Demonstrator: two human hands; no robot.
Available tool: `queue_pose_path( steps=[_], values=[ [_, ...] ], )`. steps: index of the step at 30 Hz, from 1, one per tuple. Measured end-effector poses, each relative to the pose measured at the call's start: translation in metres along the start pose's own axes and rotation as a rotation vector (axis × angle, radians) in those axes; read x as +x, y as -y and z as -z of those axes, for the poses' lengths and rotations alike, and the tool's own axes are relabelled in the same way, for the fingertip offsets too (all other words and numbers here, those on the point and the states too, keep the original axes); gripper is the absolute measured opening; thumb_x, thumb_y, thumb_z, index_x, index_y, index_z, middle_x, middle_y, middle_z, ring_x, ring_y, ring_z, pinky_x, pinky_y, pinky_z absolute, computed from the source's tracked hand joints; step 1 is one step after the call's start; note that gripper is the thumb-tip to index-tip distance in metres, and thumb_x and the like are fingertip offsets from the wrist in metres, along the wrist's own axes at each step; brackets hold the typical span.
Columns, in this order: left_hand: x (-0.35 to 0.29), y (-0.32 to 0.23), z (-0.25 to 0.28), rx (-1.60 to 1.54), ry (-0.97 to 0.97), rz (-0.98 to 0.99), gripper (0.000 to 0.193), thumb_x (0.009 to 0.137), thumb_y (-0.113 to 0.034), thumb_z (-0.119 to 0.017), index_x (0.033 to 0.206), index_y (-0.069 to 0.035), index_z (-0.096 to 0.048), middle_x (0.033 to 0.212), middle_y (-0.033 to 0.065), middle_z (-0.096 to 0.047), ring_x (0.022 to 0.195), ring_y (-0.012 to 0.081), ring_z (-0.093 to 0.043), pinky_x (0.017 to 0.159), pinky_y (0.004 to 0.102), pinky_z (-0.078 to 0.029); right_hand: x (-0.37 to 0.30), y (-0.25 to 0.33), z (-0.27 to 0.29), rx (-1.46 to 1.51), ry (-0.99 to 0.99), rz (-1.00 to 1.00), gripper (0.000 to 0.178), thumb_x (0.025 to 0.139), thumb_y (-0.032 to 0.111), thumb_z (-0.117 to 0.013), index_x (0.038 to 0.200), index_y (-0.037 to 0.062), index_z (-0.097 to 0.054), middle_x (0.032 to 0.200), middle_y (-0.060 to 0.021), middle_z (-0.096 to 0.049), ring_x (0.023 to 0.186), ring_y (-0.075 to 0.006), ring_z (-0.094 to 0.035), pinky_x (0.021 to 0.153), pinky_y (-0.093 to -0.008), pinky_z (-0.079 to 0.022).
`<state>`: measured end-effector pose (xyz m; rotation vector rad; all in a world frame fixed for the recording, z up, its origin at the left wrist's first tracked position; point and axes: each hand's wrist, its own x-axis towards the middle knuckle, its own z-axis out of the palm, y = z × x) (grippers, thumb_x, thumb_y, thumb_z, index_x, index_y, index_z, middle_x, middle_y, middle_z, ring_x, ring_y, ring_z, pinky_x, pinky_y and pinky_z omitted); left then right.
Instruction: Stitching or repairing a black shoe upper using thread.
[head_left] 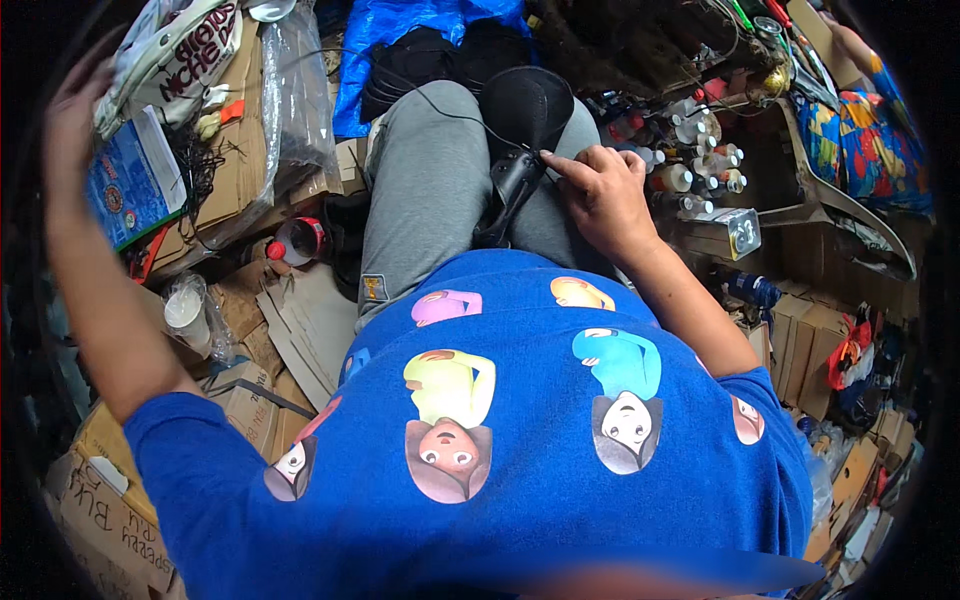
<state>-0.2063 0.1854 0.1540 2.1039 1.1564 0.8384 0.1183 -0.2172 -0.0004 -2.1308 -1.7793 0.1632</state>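
A black shoe [516, 178] lies across my lap between the thighs of my grey trousers [425, 175], its rounded part [525, 105] pointing away from me. My right hand [608, 190] is closed at the shoe's right edge, index finger pressed against it and the other fingers curled; the thumb is hidden. From that fingertip a dark thread [440, 108] runs up and left in a loose curve towards the far left. My left hand [80, 95] is raised out there, smeared by motion, beside a white printed bag [195, 60]. Whether it holds the thread's end cannot be made out.
Several small capped bottles [690, 165] stand to the right of my knee. Past my knees lies a blue plastic sheet [355, 75]. On the left are flattened cardboard [300, 325], a red-capped bottle [300, 240] and a white cup [186, 310]. Boxes [808, 345] crowd the right.
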Motion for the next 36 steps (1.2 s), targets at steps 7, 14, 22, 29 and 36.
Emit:
queue_pose_path(
  steps=[7, 14, 22, 29, 36],
  values=[
    [-0.144, -0.059, -0.198, 0.086, 0.318, -0.497, 0.016, 0.074, 0.001, -0.065, 0.088, -0.005, -0.070, 0.081, 0.0085, -0.064, 0.081, 0.0229, -0.061, 0.076, 0.0301, -0.047, -0.003, 0.004, 0.002, -0.054, -0.003, 0.016, 0.041, 0.074, 0.010, -0.064, 0.114, 0.0193, -0.064, 0.085, -0.0048, -0.055, 0.091, -0.0215, -0.054, 0.088, -0.0432, -0.032],
    [-0.164, -0.074, -0.233, 0.234, 0.346, -0.595, 0.011, 0.072, -0.012, -0.071, 0.083, -0.015, -0.071, 0.079, -0.0006, -0.063, 0.080, 0.0183, -0.056, 0.077, 0.0339, -0.038, -0.005, 0.004, 0.002, -0.058, -0.004, -0.005, 0.043, 0.073, 0.012, -0.065, 0.115, 0.0197, -0.063, 0.085, -0.0044, -0.054, 0.092, -0.0214, -0.054, 0.088, -0.0434, -0.032],
    [-0.163, -0.062, -0.268, 0.314, 0.283, -0.669, 0.005, 0.073, -0.014, -0.068, 0.076, -0.017, -0.070, 0.079, 0.0007, -0.061, 0.088, 0.0191, -0.054, 0.085, 0.0389, -0.032, -0.001, -0.008, 0.005, 0.011, 0.025, -0.001, 0.041, 0.075, 0.010, -0.064, 0.115, 0.0214, -0.065, 0.084, -0.0034, -0.054, 0.088, -0.0208, -0.053, 0.088, -0.0394, -0.031],
    [-0.153, -0.058, -0.233, 0.145, 0.421, -0.377, 0.009, 0.075, -0.009, -0.068, 0.084, -0.011, -0.069, 0.089, 0.0031, -0.066, 0.088, 0.0216, -0.056, 0.083, 0.0343, -0.039, 0.000, -0.006, 0.007, -0.008, 0.015, 0.007, 0.042, 0.075, 0.008, -0.063, 0.114, 0.0223, -0.065, 0.083, -0.0030, -0.053, 0.088, -0.0201, -0.052, 0.086, -0.0381, -0.030],
    [-0.145, -0.065, -0.214, -0.340, 0.724, 0.037, 0.016, 0.078, -0.015, -0.071, 0.090, -0.006, -0.070, 0.099, 0.0070, -0.067, 0.105, 0.0187, -0.054, 0.097, 0.0346, -0.035, 0.001, -0.005, 0.006, -0.025, 0.040, 0.008, 0.043, 0.072, 0.011, -0.066, 0.113, 0.0241, -0.065, 0.087, -0.0036, -0.056, 0.093, -0.0215, -0.053, 0.090, -0.0438, -0.031]
  ],
)
